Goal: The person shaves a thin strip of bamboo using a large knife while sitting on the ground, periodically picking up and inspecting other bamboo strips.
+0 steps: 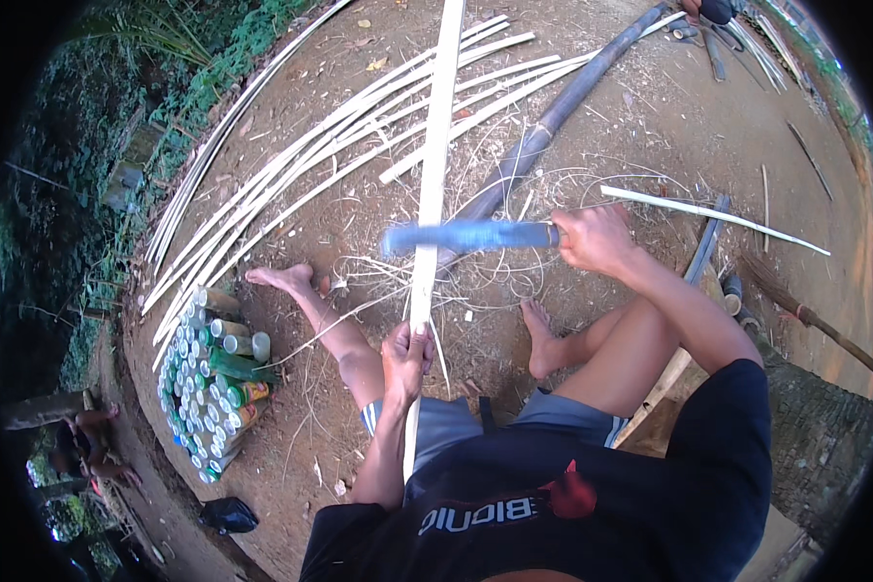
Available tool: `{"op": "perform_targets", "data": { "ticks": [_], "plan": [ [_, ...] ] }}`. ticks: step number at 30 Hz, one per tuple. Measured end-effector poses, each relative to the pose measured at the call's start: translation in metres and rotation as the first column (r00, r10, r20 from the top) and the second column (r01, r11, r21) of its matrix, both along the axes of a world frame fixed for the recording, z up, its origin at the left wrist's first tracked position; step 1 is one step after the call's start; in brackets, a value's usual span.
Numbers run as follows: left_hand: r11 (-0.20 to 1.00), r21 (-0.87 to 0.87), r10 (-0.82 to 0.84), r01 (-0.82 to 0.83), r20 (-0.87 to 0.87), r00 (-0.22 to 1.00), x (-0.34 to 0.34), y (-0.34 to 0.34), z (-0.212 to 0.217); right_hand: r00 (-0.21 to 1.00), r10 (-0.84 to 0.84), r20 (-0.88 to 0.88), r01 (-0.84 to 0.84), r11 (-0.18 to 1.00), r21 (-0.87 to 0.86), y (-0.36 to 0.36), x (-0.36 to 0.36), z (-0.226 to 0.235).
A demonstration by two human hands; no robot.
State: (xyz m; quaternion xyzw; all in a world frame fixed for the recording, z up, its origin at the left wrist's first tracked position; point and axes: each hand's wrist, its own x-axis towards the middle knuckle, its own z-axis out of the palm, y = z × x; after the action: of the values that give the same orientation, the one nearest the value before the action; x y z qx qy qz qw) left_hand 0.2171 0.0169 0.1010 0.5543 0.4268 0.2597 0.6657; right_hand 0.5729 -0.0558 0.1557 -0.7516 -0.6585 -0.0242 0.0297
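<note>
My left hand is closed round a long pale bamboo strip, which runs from my lap away to the far edge of view. In my right hand is the dark handle of a machete. Its blade, smeared by motion, points left and lies across the strip in the picture, a little beyond my left hand. Whether the blade touches the strip I cannot tell. Thin curled shavings are scattered on the ground between my bare feet.
Several split bamboo strips lie ahead to the left, beside a dark bamboo pole. Bottles and jars are bunched at my left. To the right are a broom and a log. Another person is at far left.
</note>
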Motion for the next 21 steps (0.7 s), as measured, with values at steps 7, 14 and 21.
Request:
{"op": "perform_targets", "data": {
  "ticks": [7,14,21],
  "plan": [
    [1.0,-0.017,-0.014,0.014,0.0,1.0,-0.006,-0.02,-0.014,0.992,-0.015,-0.127,0.054,0.95,0.309,0.019,0.042,-0.006],
    [0.999,-0.03,-0.028,0.029,0.031,0.999,-0.008,-0.032,-0.01,0.972,-0.163,-0.169,0.196,0.96,0.201,0.047,0.088,0.04],
    [0.999,-0.043,-0.003,0.005,0.051,0.999,-0.002,-0.043,-0.002,0.95,-0.275,-0.152,0.294,0.948,0.123,0.079,0.123,0.094]
  ]
}}
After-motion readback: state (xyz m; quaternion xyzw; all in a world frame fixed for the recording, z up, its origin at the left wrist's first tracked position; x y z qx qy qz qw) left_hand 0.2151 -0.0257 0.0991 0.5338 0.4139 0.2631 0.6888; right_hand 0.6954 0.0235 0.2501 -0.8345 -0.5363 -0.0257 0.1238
